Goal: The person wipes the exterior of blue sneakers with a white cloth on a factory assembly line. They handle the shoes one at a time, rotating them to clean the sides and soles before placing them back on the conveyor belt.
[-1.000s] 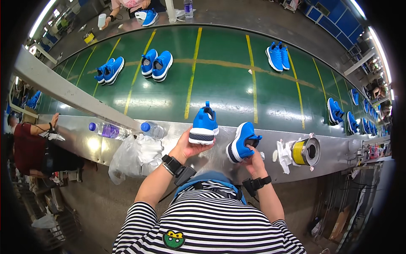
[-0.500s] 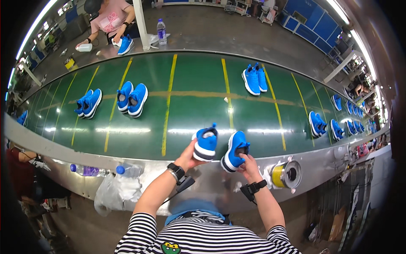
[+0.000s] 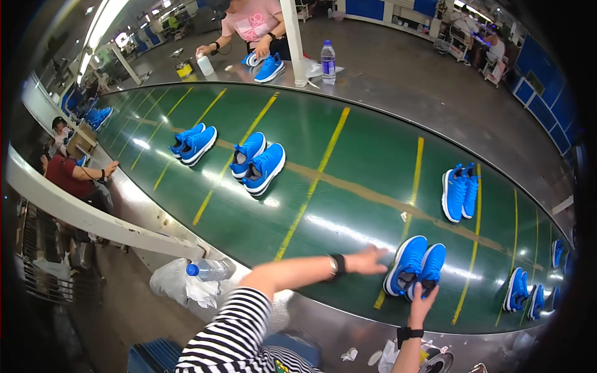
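Observation:
A pair of blue sneakers with white soles stands side by side on the green conveyor belt (image 3: 348,180), toes pointing away from me. My right hand (image 3: 423,306) grips the heel of the right sneaker (image 3: 431,266). Just left of the left sneaker (image 3: 407,264) is my left hand (image 3: 368,260), empty, its fingers stretched out and a little blurred. I cannot tell whether it touches the shoe. Another blue pair (image 3: 460,193) stands beyond, to the right. To the left sit two more pairs, the nearer pair (image 3: 264,168) and the farther pair (image 3: 193,144).
Across the belt a person in a pink shirt (image 3: 255,25) handles a blue shoe (image 3: 269,68) and a white bottle (image 3: 204,64). A purple-labelled bottle (image 3: 328,62) stands by a white post (image 3: 293,43). Near me lie a clear bottle (image 3: 214,270) and a yellow-ringed tin (image 3: 438,360).
The two sneakers I held are now set together on the belt. My left hand has let go; my right still holds a heel. The view has turned left.

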The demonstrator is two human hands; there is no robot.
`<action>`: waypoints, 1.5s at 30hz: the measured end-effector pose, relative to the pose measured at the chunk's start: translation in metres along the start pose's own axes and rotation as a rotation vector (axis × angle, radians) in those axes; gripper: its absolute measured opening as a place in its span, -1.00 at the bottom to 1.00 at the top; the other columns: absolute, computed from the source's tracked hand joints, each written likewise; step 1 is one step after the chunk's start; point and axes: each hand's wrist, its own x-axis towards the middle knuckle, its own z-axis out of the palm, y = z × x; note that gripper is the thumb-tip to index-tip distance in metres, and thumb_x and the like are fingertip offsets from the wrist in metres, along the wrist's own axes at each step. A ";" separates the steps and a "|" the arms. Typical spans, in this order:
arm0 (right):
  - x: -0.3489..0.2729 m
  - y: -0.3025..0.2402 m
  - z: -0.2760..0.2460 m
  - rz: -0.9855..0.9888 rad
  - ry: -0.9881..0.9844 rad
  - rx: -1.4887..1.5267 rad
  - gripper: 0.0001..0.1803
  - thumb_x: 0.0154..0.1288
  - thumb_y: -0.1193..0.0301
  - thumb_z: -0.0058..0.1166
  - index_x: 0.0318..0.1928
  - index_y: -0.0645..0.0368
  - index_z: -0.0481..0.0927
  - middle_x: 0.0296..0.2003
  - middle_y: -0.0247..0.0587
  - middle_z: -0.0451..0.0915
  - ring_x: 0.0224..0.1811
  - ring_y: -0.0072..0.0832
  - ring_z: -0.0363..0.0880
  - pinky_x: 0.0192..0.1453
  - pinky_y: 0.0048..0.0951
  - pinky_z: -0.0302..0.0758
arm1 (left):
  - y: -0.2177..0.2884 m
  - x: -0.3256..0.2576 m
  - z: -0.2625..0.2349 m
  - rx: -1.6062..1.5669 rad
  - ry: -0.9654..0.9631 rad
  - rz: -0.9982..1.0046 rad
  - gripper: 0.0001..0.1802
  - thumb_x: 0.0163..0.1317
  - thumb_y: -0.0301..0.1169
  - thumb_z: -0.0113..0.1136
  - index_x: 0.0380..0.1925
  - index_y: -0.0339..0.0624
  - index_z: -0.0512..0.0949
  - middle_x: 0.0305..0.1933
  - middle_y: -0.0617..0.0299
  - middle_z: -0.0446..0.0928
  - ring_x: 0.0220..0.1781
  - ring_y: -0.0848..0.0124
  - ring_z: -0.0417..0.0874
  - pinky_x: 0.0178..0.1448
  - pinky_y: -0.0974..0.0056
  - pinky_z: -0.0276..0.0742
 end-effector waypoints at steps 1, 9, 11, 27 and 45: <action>-0.001 -0.001 -0.003 0.060 -0.009 0.227 -0.27 0.15 0.29 0.09 0.20 0.39 0.06 0.12 0.10 0.20 0.15 -0.21 0.21 0.21 -0.32 0.15 | -0.031 -0.016 -0.025 0.122 0.146 -0.008 -0.27 0.05 -0.08 0.11 0.16 -0.24 0.17 0.12 -0.26 0.22 0.21 -0.06 0.18 0.26 0.06 0.13; -0.071 -0.045 -0.028 0.087 0.142 0.236 -0.58 0.26 0.38 -0.06 0.09 0.29 0.27 -0.01 -0.12 0.35 0.06 -0.41 0.29 0.16 -0.44 0.19 | -0.183 -0.193 -0.233 0.889 0.392 -0.926 -0.41 -0.28 -0.12 0.39 -0.11 0.22 0.49 0.14 -0.04 0.13 0.23 0.00 0.06 0.18 -0.33 -0.03; -0.087 -0.049 -0.018 0.118 0.079 0.272 -0.66 0.24 0.43 -0.08 0.02 0.26 0.34 -0.11 -0.21 0.41 -0.05 -0.49 0.35 0.05 -0.49 0.28 | -0.200 -0.189 -0.239 0.831 0.331 -0.918 -0.35 -0.33 -0.07 0.41 -0.08 0.28 0.48 0.16 -0.04 0.13 0.27 0.01 0.04 0.21 -0.33 -0.08; -0.220 -0.170 0.049 0.226 -0.874 0.623 -0.30 0.18 0.47 0.03 0.27 0.17 -0.03 0.05 -0.02 0.26 -0.02 -0.47 0.37 -0.05 -0.47 0.43 | 0.014 -0.264 -0.102 0.902 0.068 -0.061 -0.61 -0.25 0.00 0.30 -0.35 0.17 0.60 -0.27 0.00 0.37 -0.18 0.11 0.44 0.04 -0.05 0.16; -0.319 -0.032 0.077 0.051 -0.594 0.168 -0.21 0.03 0.55 0.09 0.26 0.23 -0.02 -0.10 -0.10 0.40 -0.17 -0.47 0.47 -0.11 -0.48 0.42 | -0.098 -0.338 0.098 -0.510 0.600 -0.230 -0.37 -0.11 -0.48 0.16 0.01 -0.47 0.20 -0.13 -0.14 0.35 -0.09 0.14 0.42 -0.02 0.21 0.36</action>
